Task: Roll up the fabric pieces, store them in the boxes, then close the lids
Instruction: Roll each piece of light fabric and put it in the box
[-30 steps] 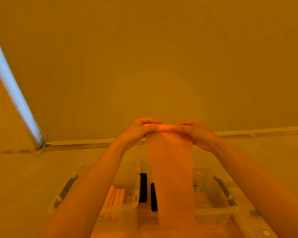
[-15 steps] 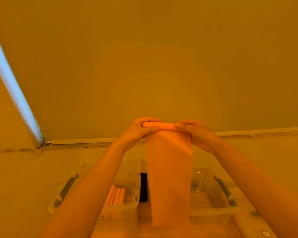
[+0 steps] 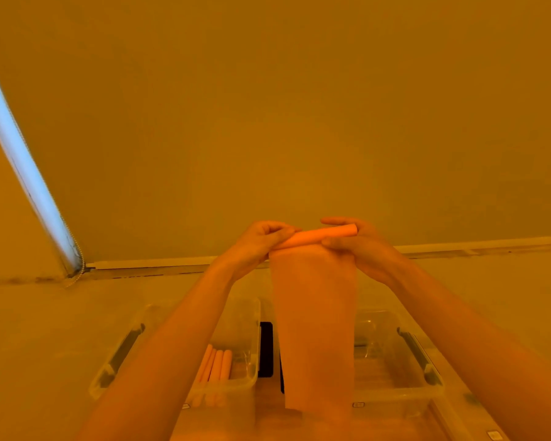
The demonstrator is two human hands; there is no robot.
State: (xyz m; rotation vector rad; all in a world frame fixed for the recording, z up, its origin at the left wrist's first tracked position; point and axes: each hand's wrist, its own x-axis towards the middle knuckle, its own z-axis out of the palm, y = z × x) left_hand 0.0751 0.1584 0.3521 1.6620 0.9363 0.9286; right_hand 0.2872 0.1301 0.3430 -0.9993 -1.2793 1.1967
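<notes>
I hold an orange fabric piece (image 3: 315, 313) up in the air, its top rolled into a tube and the loose rest hanging straight down. My left hand (image 3: 261, 240) pinches the roll's left end and my right hand (image 3: 357, 246) grips its right end, which pokes out past the fingers. Below stand two clear plastic boxes without lids on. The left box (image 3: 252, 316) holds several rolled fabric pieces (image 3: 217, 366). The right box (image 3: 392, 345) is partly hidden behind the hanging fabric, and its visible part looks bare.
Both boxes have grey latch handles on their outer sides, and a dark gap (image 3: 265, 348) runs between them. A wall with a baseboard (image 3: 458, 245) rises behind, and a bright strip (image 3: 23, 160) slants along the left.
The roll has grown thicker and the hanging tail has shortened, its lower edge rising. The roll now tilts up to the right and sticks out beyond my right fingers.
</notes>
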